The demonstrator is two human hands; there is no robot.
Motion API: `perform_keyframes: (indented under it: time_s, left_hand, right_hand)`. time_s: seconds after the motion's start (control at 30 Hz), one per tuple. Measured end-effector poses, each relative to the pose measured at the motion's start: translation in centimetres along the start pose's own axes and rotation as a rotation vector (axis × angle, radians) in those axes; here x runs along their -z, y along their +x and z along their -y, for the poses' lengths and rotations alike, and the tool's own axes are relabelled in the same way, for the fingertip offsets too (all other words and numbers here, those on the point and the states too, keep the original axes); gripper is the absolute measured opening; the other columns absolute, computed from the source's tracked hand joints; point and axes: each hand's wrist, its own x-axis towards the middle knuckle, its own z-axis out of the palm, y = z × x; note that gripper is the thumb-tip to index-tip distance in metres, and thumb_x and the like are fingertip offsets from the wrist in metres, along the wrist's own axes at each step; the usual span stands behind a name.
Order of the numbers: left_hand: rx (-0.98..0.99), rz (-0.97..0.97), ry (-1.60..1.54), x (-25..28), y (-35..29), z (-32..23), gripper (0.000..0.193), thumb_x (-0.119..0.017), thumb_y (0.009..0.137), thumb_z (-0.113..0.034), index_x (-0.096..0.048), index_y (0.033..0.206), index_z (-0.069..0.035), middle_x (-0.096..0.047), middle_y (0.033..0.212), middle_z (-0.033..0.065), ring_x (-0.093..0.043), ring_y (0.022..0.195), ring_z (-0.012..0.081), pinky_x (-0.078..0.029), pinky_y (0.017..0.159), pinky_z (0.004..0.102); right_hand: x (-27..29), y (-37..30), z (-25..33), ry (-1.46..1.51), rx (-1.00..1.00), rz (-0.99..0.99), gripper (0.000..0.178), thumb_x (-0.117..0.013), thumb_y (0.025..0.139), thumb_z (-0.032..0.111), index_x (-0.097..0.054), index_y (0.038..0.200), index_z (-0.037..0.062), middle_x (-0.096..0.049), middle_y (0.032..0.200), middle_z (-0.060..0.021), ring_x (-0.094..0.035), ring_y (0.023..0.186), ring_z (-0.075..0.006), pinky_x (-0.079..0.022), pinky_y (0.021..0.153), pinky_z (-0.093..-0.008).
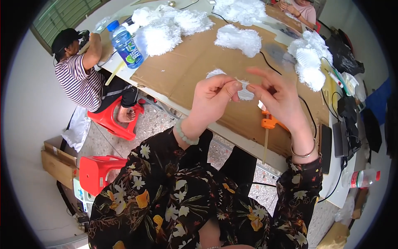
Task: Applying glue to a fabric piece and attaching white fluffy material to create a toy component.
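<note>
My left hand is closed in a pinch on a small piece of white frayed fabric, held above the cardboard on the table. My right hand is beside it with thumb and forefinger apart, the thumb tip close to the fabric's edge. Whether that thumb touches it I cannot tell. Just behind my left hand shows another bit of white ribbed fabric, partly hidden by the fingers. An orange glue gun lies below my right hand, a pale glue stick pointing out toward me.
Heaps of white fabric pieces cover the far side of the cardboard. A blue-capped bottle stands at the left edge. Black cables cross the table. One person sits left on a red stool; another sits far right.
</note>
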Motion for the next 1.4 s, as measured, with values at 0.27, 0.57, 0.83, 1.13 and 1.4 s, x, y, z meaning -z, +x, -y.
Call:
perform_keyframes:
  time_s: [0.27,0.57,0.83,1.13,1.4]
  left_hand:
    - [-0.079,-0.143,-0.065,2.5,-0.4,0.5,0.018,-0.056,0.094,-0.013,-0.064,0.09,0.003,-0.062,0.073,0.0051,-0.057,0.066,0.0098,-0.045,0.065,0.0232]
    - [0.02,-0.073,0.058,3.1,-0.7,-0.4,0.022,-0.053,0.096,-0.016,-0.065,0.091,0.002,-0.064,0.075,0.0038,-0.058,0.07,0.0087,-0.047,0.068,0.0242]
    - [0.034,-0.094,-0.053,4.0,-0.4,-0.9,0.02,-0.054,0.095,-0.014,-0.065,0.097,0.003,-0.066,0.081,0.0069,-0.061,0.075,0.0114,-0.049,0.072,0.025]
    - [-0.113,-0.216,0.021,4.3,-0.4,-0.3,0.009,-0.061,0.089,-0.003,-0.066,0.094,0.003,-0.066,0.081,0.0055,-0.061,0.075,0.0098,-0.05,0.07,0.0221]
    - [-0.159,-0.29,-0.001,3.4,-0.6,-0.7,0.01,-0.063,0.086,0.0,-0.065,0.095,0.004,-0.067,0.081,0.0055,-0.063,0.074,0.0099,-0.05,0.069,0.0218]
  right_hand:
    - [1.1,0.3,-0.8,0.255,-0.138,0.091,0.014,-0.061,0.087,0.003,-0.063,0.1,-0.001,-0.062,0.083,-0.0011,-0.052,0.067,-0.0048,-0.041,0.059,-0.0182]
    - [1.4,0.3,-0.8,0.243,-0.231,0.015,0.012,-0.06,0.09,0.009,-0.064,0.096,0.0001,-0.059,0.074,0.001,-0.048,0.059,-0.0044,-0.039,0.054,-0.0184]
    - [1.5,0.7,-0.8,0.273,-0.147,-0.125,0.014,-0.055,0.092,0.01,-0.064,0.095,-0.0008,-0.055,0.07,0.0015,-0.047,0.061,-0.0043,-0.039,0.057,-0.0191]
    - [1.2,0.6,-0.8,0.247,-0.133,-0.146,0.014,-0.055,0.093,0.01,-0.064,0.097,-0.0008,-0.054,0.071,0.0019,-0.046,0.063,-0.0052,-0.038,0.058,-0.0198]
    - [1.5,-0.2,-0.6,-0.02,-0.064,-0.238,0.01,-0.058,0.089,0.005,-0.063,0.094,-0.0021,-0.056,0.074,0.0024,-0.045,0.064,-0.0034,-0.037,0.058,-0.0189]
